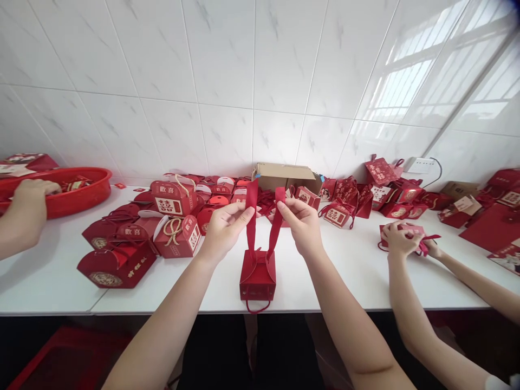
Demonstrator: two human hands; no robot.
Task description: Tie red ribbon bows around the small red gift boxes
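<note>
red box near front edge, tabletop either side; left grip and right grip pinch ribbon.

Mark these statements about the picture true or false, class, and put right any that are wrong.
1. The camera wearer's left grip pinches the left ribbon strip. True.
2. The right grip holds nothing. False: it pinches the right ribbon strip.
3. The small red box below the ribbon strips rests on the white table. True.
4. A cardboard box stands in front of the tiled wall. True.
5. The basin at the far left is blue. False: it is red.
</note>
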